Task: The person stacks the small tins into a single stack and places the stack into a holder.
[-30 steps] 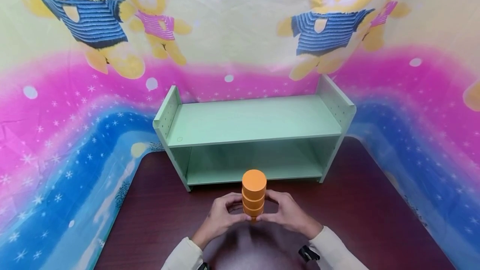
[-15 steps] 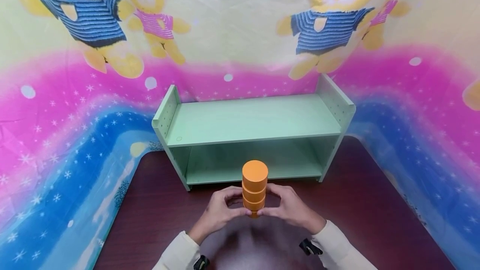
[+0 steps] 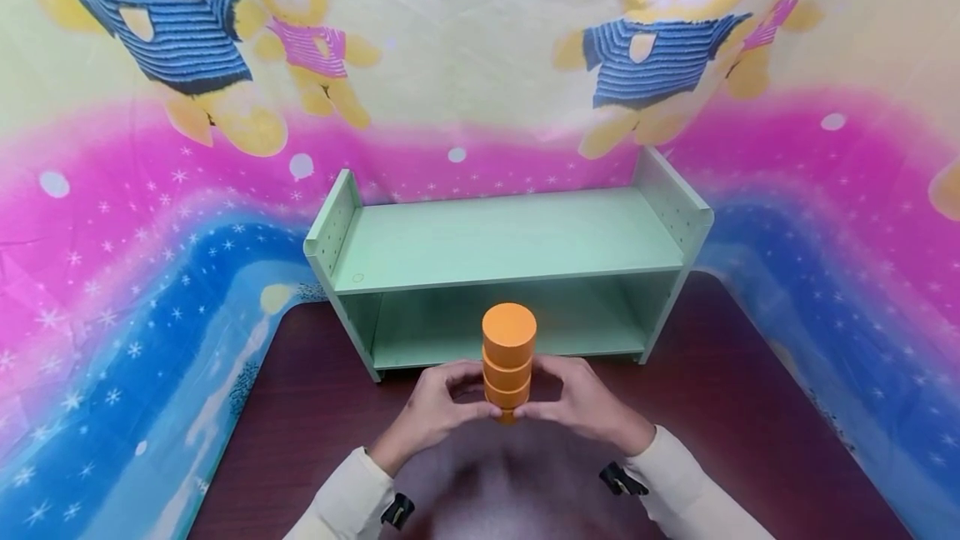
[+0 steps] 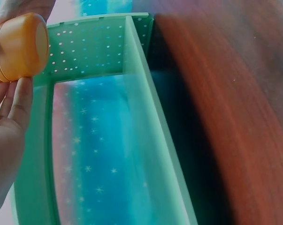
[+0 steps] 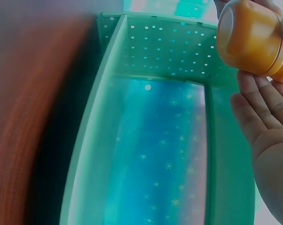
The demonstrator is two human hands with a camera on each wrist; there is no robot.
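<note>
A stack of orange cylindrical pieces [image 3: 508, 337], with grooves between the sections and a flat top, stands upright between both hands in the head view. My left hand [image 3: 427, 411] grips its lower left side, thumb in front and fingers behind. From the other side my right hand [image 3: 592, 407] holds the same lower part in a mirrored grip. The thumb tips almost meet at the front. In the left wrist view the stack's smooth rounded end [image 4: 24, 44] shows above the fingertips; the right wrist view shows that end [image 5: 251, 37] too.
Behind the stack stands a pale green two-tier shelf [image 3: 510, 244] with raised side panels. It rests on a dark reddish-brown table [image 3: 300, 440]. A patterned cloth [image 3: 465, 48] with teddy bears hangs around the back and sides.
Both hands have raised the orange stack, which sits higher in the head view and looks slightly larger. The grip stays the same, and the shelf has not moved.
</note>
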